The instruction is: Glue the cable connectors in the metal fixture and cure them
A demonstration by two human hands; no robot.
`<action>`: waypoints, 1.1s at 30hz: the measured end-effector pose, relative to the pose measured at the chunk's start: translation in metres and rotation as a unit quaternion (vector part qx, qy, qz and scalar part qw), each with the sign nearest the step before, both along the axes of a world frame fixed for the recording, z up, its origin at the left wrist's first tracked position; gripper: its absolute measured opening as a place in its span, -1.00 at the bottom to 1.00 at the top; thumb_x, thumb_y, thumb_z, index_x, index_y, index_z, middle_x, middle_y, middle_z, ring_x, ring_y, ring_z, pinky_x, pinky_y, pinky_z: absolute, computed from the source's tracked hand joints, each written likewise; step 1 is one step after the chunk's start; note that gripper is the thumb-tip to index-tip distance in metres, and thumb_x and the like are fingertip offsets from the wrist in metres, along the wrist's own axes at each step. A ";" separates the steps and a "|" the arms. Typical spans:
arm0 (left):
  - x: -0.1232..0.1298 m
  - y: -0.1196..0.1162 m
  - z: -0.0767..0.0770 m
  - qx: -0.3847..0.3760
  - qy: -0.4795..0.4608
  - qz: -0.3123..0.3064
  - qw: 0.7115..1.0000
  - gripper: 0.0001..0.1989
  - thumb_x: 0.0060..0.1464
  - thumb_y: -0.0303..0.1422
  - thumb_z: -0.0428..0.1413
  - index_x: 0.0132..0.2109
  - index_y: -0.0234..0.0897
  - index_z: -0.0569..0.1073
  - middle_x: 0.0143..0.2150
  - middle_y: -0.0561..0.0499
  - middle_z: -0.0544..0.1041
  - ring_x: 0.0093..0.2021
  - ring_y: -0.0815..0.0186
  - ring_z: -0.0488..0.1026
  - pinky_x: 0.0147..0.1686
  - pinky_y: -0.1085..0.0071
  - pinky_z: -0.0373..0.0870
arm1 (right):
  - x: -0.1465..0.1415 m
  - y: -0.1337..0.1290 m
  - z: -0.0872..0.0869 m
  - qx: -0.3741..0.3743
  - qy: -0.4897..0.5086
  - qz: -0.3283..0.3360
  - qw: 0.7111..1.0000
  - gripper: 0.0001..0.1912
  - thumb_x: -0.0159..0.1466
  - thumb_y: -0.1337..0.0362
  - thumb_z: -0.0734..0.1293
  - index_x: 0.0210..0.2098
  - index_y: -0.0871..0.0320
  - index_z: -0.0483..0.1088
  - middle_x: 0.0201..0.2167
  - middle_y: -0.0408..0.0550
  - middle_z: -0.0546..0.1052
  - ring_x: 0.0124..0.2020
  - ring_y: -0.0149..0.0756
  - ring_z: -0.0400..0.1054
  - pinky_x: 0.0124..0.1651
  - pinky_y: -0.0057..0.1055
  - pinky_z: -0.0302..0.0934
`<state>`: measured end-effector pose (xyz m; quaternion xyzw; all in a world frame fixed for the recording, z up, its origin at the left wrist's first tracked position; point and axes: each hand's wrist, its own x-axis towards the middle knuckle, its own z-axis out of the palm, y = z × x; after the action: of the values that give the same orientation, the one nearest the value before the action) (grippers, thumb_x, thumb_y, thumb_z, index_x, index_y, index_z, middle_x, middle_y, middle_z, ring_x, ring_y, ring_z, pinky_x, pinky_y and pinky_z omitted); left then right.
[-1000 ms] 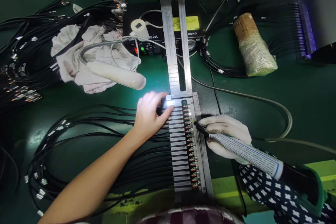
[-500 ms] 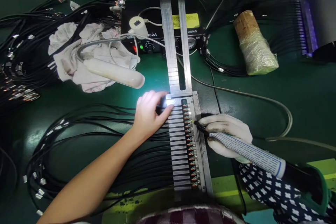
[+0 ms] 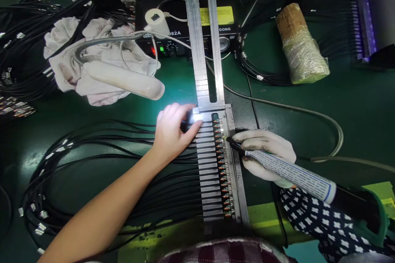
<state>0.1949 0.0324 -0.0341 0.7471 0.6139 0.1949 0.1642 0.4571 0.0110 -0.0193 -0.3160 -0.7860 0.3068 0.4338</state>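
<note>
My bare left hand (image 3: 173, 131) grips the upper left edge of a slotted metal fixture (image 3: 210, 178), thumb and index finger curled about its corner. Black cables (image 3: 175, 178) run from the left into the fixture's slots, and their small metal connectors (image 3: 226, 185) line up along its right side. In a soiled white glove, my right hand (image 3: 268, 148) is closed round a dispensing syringe (image 3: 290, 172) with a printed label and black ends. The syringe's dark tip points left at the connectors near the top of the row; whether it touches one, I cannot tell.
Behind the fixture stands a black dispenser controller (image 3: 182, 45) with a gauge. A lit white lamp (image 3: 123, 80) lies over crumpled white gloves (image 3: 101, 28). Cable bundles (image 3: 27, 65) spread at left. A film-wrapped roll (image 3: 304, 53) and a purple-lit machine (image 3: 375, 16) are on the right.
The view has shifted slightly, moving most things a little up and left. The syringe tip sits slightly higher along the connector row. Both hands keep their hold.
</note>
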 end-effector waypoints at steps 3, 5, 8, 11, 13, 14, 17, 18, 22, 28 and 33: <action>0.000 0.000 -0.001 0.003 -0.003 -0.002 1.000 -0.66 0.18 -0.15 0.10 0.03 -0.21 0.43 -0.32 0.03 0.37 -0.27 0.23 0.32 -0.21 0.30 0.19 | 0.000 0.000 0.000 0.005 -0.002 -0.004 1.000 -0.78 0.19 0.33 0.47 -0.17 0.17 0.45 -0.15 0.07 0.59 -0.15 -0.17 0.52 -0.09 -0.28 0.49; 0.000 0.000 -0.001 0.005 -0.003 -0.002 1.000 -0.66 0.18 -0.15 0.10 0.03 -0.21 0.43 -0.32 0.04 0.37 -0.27 0.24 0.32 -0.21 0.30 0.19 | 0.001 -0.001 0.002 0.020 -0.003 -0.009 1.000 -0.79 0.20 0.33 0.46 -0.17 0.17 0.45 -0.15 0.07 0.59 -0.16 -0.18 0.53 -0.11 -0.28 0.49; -0.001 0.000 -0.002 0.006 0.000 -0.003 1.000 -0.66 0.18 -0.15 0.10 0.03 -0.21 0.43 -0.33 0.03 0.37 -0.27 0.24 0.32 -0.22 0.30 0.19 | 0.001 -0.005 0.007 0.041 0.005 -0.015 0.999 -0.78 0.20 0.33 0.45 -0.16 0.18 0.45 -0.17 0.07 0.60 -0.18 -0.19 0.53 -0.15 -0.32 0.50; -0.002 0.001 -0.003 0.008 0.000 -0.005 1.000 -0.66 0.18 -0.15 0.10 0.03 -0.21 0.43 -0.33 0.03 0.37 -0.28 0.24 0.32 -0.23 0.30 0.19 | -0.001 -0.011 0.011 0.036 0.009 -0.019 0.999 -0.81 0.21 0.34 0.43 -0.18 0.18 0.45 -0.21 0.06 0.60 -0.20 -0.20 0.54 -0.18 -0.33 0.50; -0.002 0.001 -0.004 0.010 0.000 -0.005 1.000 -0.66 0.18 -0.15 0.10 0.04 -0.21 0.43 -0.32 0.03 0.37 -0.28 0.24 0.32 -0.22 0.30 0.19 | -0.002 -0.014 0.011 0.033 0.007 -0.017 0.999 -0.83 0.21 0.33 0.43 -0.19 0.18 0.45 -0.23 0.06 0.61 -0.22 -0.19 0.54 -0.19 -0.33 0.50; -0.002 0.001 -0.004 0.011 0.001 -0.005 1.000 -0.66 0.18 -0.15 0.10 0.03 -0.21 0.43 -0.32 0.03 0.37 -0.28 0.24 0.32 -0.22 0.30 0.19 | -0.003 -0.014 0.011 0.030 0.004 -0.017 0.999 -0.84 0.21 0.33 0.43 -0.20 0.17 0.45 -0.24 0.06 0.61 -0.22 -0.19 0.54 -0.20 -0.32 0.50; -0.002 0.001 -0.003 0.010 0.001 -0.005 1.000 -0.66 0.18 -0.15 0.10 0.03 -0.21 0.43 -0.32 0.03 0.37 -0.28 0.24 0.32 -0.22 0.30 0.19 | -0.004 -0.014 0.009 0.016 -0.001 -0.014 1.000 -0.85 0.22 0.32 0.43 -0.21 0.17 0.45 -0.24 0.07 0.61 -0.21 -0.19 0.54 -0.18 -0.32 0.50; -0.002 0.001 -0.003 0.009 0.001 -0.005 1.000 -0.66 0.18 -0.16 0.10 0.03 -0.21 0.43 -0.32 0.04 0.37 -0.28 0.24 0.32 -0.21 0.30 0.19 | -0.004 -0.014 0.008 0.012 -0.004 -0.013 1.000 -0.85 0.22 0.32 0.43 -0.21 0.18 0.45 -0.24 0.08 0.61 -0.20 -0.19 0.54 -0.17 -0.31 0.50; -0.001 0.001 -0.002 0.013 0.000 -0.006 1.000 -0.67 0.18 -0.17 0.11 0.02 -0.22 0.43 -0.33 0.04 0.36 -0.28 0.24 0.32 -0.22 0.31 0.19 | -0.004 -0.013 0.006 0.014 -0.008 -0.012 1.000 -0.84 0.22 0.32 0.44 -0.21 0.19 0.45 -0.22 0.09 0.60 -0.20 -0.19 0.54 -0.15 -0.32 0.49; 0.000 0.001 -0.001 0.012 0.000 -0.005 1.000 -0.67 0.18 -0.16 0.11 0.01 -0.21 0.43 -0.33 0.04 0.36 -0.27 0.24 0.32 -0.23 0.31 0.18 | -0.005 -0.013 0.006 0.005 0.006 -0.015 1.000 -0.84 0.21 0.35 0.44 -0.21 0.21 0.46 -0.22 0.08 0.60 -0.18 -0.22 0.53 -0.11 -0.36 0.48; 0.000 0.000 0.000 0.012 0.000 -0.007 1.000 -0.67 0.18 -0.16 0.10 0.02 -0.23 0.43 -0.34 0.04 0.35 -0.28 0.24 0.31 -0.23 0.30 0.18 | -0.006 -0.013 0.009 0.005 -0.002 -0.019 1.000 -0.86 0.22 0.35 0.43 -0.21 0.18 0.46 -0.22 0.08 0.61 -0.19 -0.21 0.54 -0.13 -0.33 0.50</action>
<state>0.1946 0.0324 -0.0345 0.7530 0.6064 0.2018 0.1565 0.4516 -0.0021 -0.0099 -0.3294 -0.7822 0.2943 0.4394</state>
